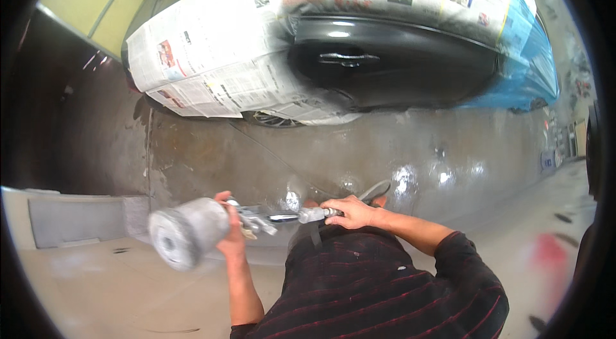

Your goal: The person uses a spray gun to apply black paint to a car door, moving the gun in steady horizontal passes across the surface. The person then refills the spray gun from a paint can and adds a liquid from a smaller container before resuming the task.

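Observation:
A spray gun [283, 218] lies level in front of my body, with a large paint-smeared cup [204, 228] at its left end. My left hand [232, 236] is closed round the gun where the cup joins it. At the other end, my right hand [351, 212] grips the air hose fitting [331, 212] at the gun's handle. From there a grey hose [377, 191] curves down past my right hand. Beyond them, apart from the gun, stands a car with a glossy black door [398, 60] and a chrome door handle [350, 59]. My fingertips are partly hidden.
Newspaper sheets [212, 37] cover the car around the door, and blue plastic sheeting [529, 60] covers its right end. Part of a wheel [274, 119] shows below. A hose line crosses the wet-looking floor [321, 146]. A bucket [548, 160] stands at the far right.

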Motion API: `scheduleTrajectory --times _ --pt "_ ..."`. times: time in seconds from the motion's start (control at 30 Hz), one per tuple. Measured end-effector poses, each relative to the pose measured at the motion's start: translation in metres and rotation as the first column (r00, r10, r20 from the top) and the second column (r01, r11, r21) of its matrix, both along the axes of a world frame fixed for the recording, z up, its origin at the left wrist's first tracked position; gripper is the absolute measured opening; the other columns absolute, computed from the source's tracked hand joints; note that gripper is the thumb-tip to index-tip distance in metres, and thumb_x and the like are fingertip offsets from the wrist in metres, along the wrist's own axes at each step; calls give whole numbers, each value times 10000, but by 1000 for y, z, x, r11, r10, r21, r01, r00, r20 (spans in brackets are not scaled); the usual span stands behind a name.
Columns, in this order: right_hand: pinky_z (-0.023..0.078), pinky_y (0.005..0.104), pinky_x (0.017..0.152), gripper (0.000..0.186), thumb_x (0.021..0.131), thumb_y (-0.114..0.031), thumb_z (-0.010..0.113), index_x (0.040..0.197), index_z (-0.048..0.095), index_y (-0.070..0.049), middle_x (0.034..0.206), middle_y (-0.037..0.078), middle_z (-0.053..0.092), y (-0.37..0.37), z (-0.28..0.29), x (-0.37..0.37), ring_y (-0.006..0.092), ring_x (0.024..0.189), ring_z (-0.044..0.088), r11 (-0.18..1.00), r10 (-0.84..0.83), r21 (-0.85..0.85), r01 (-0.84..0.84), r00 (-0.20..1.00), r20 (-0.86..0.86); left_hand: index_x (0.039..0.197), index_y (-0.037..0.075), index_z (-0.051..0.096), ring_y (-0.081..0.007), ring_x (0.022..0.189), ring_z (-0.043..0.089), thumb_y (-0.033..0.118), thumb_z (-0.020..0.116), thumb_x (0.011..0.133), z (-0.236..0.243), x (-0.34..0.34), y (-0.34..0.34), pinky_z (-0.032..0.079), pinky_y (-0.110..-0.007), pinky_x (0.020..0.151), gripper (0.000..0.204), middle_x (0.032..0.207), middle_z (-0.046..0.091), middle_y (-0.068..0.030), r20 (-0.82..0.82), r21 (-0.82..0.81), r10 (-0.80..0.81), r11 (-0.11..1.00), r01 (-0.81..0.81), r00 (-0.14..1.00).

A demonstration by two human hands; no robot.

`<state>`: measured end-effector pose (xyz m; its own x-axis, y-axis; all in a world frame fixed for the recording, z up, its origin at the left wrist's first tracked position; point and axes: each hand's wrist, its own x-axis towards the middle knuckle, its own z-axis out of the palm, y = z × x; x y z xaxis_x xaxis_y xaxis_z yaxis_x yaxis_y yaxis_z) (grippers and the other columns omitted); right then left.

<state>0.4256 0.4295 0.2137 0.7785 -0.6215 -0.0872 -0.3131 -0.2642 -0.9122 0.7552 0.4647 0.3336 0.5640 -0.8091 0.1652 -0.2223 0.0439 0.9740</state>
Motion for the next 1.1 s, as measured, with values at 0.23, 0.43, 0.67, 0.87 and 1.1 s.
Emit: scheduleTrajectory --times 0.23,0.43,0.67,0.87,1.1 --pt "516 426 587 587 898 -394 803 1416 637 -171 831 60 637 26 42 7 312 652 649 866 -185 -435 246 967 178 1127 -2 674 -119 953 610 65 642 1004 77 9 -6 513 -312 833 144 1147 723 -82 -185 39 127 992 -122 975" --pt "466 378 478 580 858 -401 825 1374 658 -197 718 29 526 40 50 -34 244 513 583 716 -280 -607 344 939 201 1318 9 572 -121 983 617 55 666 994 73 -38 -8 505 -325 878 340 1128 730 -102 -176 2 117 993 -118 977" --pt "487 360 491 505 847 -327 837 1290 694 -132 733 28 558 33 54 -40 228 541 612 773 -237 -544 325 944 228 1263 13 592 -172 1000 640 52 682 959 73 -49 -8 520 -358 907 319 1141 718 -151 -226 -55 147 985 -163 963" --pt "483 375 500 539 861 -327 847 1339 680 -142 752 37 566 15 37 1 241 554 602 831 -155 -504 235 968 195 1115 -11 628 -224 1045 645 21 644 935 46 0 -30 520 -376 929 183 1155 695 -198 -279 -108 178 970 -215 944" --pt "454 367 482 567 779 -380 896 1281 709 -193 714 19 532 -16 -6 132 237 549 590 806 -296 -534 257 955 12 1101 14 629 -223 1083 615 121 610 983 -46 141 -91 481 -384 960 160 1172 693 -181 -309 -40 88 994 -106 947"
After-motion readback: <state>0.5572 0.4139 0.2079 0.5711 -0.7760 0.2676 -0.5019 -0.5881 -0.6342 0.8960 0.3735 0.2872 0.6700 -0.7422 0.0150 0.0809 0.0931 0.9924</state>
